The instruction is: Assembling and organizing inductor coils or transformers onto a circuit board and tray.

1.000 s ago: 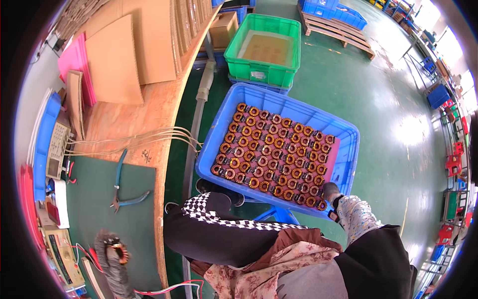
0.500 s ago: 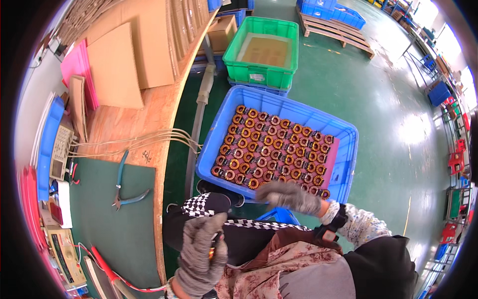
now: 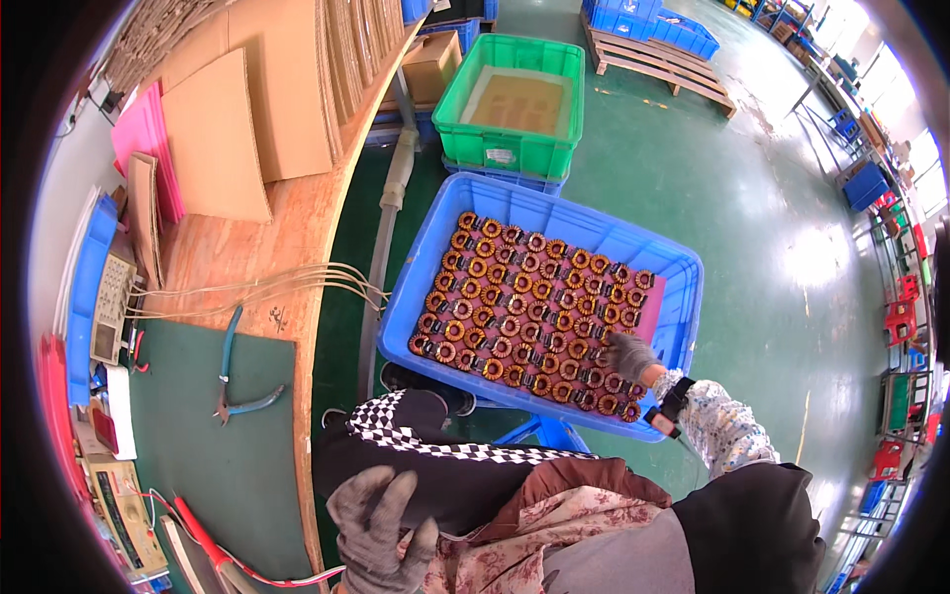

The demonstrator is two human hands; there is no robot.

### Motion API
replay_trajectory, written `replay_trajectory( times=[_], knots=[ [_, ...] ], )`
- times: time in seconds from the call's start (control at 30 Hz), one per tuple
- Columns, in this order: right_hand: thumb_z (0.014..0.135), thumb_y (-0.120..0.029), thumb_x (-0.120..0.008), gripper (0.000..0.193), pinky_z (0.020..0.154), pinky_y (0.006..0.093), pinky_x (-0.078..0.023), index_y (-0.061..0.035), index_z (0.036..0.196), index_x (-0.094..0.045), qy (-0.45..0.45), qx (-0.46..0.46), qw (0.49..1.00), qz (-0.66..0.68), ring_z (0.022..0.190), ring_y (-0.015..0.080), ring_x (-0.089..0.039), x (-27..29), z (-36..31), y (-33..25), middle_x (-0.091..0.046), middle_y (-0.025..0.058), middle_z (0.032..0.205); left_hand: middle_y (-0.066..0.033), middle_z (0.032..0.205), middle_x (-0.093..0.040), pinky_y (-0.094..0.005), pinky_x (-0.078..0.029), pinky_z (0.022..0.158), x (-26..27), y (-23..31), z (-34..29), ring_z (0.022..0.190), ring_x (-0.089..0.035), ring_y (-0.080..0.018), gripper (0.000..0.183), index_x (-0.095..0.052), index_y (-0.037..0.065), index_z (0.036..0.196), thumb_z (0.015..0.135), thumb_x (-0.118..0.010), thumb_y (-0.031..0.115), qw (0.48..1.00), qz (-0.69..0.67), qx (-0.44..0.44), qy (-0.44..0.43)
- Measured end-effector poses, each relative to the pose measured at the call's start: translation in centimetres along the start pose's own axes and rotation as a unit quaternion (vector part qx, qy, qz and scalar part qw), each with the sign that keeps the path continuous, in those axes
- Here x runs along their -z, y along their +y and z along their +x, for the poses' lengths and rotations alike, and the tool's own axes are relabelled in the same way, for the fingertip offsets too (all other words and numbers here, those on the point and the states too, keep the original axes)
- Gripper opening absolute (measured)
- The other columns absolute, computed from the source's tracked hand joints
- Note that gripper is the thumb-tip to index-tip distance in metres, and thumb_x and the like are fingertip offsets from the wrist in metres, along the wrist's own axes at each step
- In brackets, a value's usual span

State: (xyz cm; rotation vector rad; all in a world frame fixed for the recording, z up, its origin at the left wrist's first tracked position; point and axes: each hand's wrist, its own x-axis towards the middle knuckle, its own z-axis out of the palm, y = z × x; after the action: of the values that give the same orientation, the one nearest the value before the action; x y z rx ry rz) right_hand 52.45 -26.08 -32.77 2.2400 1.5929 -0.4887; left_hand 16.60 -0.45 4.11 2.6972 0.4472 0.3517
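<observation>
Rows of copper-wound ring coils (image 3: 515,307) lie on a dark pink sheet (image 3: 648,307) inside a blue plastic bin (image 3: 534,201). My right hand (image 3: 631,358), in a grey glove, reaches into the right side of the bin. Its fingers are bent closed around a ring coil among the rows, and the glove partly covers that coil. Over my lap, near the bench edge, my left hand (image 3: 381,535) is raised with gloved fingers spread and nothing visible in them.
Left is a workbench with a green mat (image 3: 218,426), blue-handled pliers (image 3: 233,381) and cardboard sheets (image 3: 218,139). Cables (image 3: 257,282) cross the bench edge. Behind the blue bin stands a green bin (image 3: 510,148); a wooden pallet (image 3: 648,59) lies farther back.
My left hand held a coil earlier; now its fingers are spread and look empty. My right hand has moved from the bin's near edge to the coils on its right side.
</observation>
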Motion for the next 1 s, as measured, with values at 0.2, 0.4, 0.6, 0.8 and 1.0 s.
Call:
replay_trajectory(
  times=[0.2, 0.4, 0.6, 0.8, 1.0],
  knots=[
    [0.077, -0.028, -0.060, 0.028, 0.071, 0.0448, -0.051, -0.0112, 0.098, -0.066, -0.168, -0.315, 0.919, 0.166, 0.090, 0.0334, -0.063, -0.4, -2.5, 4.4, -0.065, 0.0130, 0.101, -0.0151, 0.120, -0.047, -0.0393, -0.042, 0.086, 0.4, 0.4, -4.3, 0.104, -0.048, -0.0319, 0.042, -0.051, 0.007, 0.122, 0.085, -0.061, 0.022, 0.987, -0.110, 0.119, -0.011],
    [0.073, -0.025, -0.063, 0.024, 0.068, 0.0411, -0.051, -0.0117, 0.093, -0.068, -0.190, -0.277, 0.932, 0.135, 0.081, 0.0277, -0.063, -4.3, -1.6, 4.0, -0.066, 0.0101, 0.093, -0.0136, 0.104, -0.058, -0.0349, -0.047, 0.078, -0.9, 0.6, -6.4, 0.093, -0.057, -0.0277, 0.023, -0.061, 0.005, 0.108, 0.087, -0.058, 0.010, 0.969, -0.176, 0.171, -0.016],
    [0.068, -0.021, -0.068, 0.020, 0.063, 0.0366, -0.050, -0.0123, 0.086, -0.071, -0.208, -0.244, 0.942, 0.102, 0.071, 0.0208, -0.063, -6.8, -0.6, 4.7, -0.067, 0.0066, 0.083, -0.0139, 0.100, -0.060, -0.0346, -0.046, 0.077, -1.4, 1.1, -8.5, 0.090, -0.058, -0.0280, 0.021, -0.062, 0.003, 0.105, 0.085, -0.057, 0.006, 0.948, -0.219, 0.229, 0.021],
    [0.068, -0.021, -0.070, 0.023, 0.063, 0.0369, -0.051, -0.0106, 0.089, -0.071, -0.369, -0.134, 0.916, 0.082, 0.071, 0.0211, -0.065, -12.0, 0.1, 8.9, -0.069, 0.0066, 0.083, -0.0144, 0.099, -0.061, -0.0377, -0.045, 0.082, -1.5, 1.8, -8.9, 0.092, -0.058, -0.0298, 0.021, -0.062, 0.003, 0.105, 0.085, -0.055, 0.004, 0.958, -0.189, 0.213, 0.025],
    [0.071, -0.022, -0.066, 0.024, 0.065, 0.0345, -0.051, -0.0102, 0.092, -0.070, -0.329, -0.164, 0.926, 0.082, 0.071, 0.0209, -0.065, -10.8, 0.8, 7.3, -0.068, 0.0086, 0.084, -0.0144, 0.100, -0.062, -0.0394, -0.044, 0.087, -2.1, 2.7, -9.4, 0.096, -0.058, -0.0309, 0.021, -0.062, 0.002, 0.105, 0.086, -0.055, 0.005, 0.956, -0.179, 0.231, 0.039]
  ],
)
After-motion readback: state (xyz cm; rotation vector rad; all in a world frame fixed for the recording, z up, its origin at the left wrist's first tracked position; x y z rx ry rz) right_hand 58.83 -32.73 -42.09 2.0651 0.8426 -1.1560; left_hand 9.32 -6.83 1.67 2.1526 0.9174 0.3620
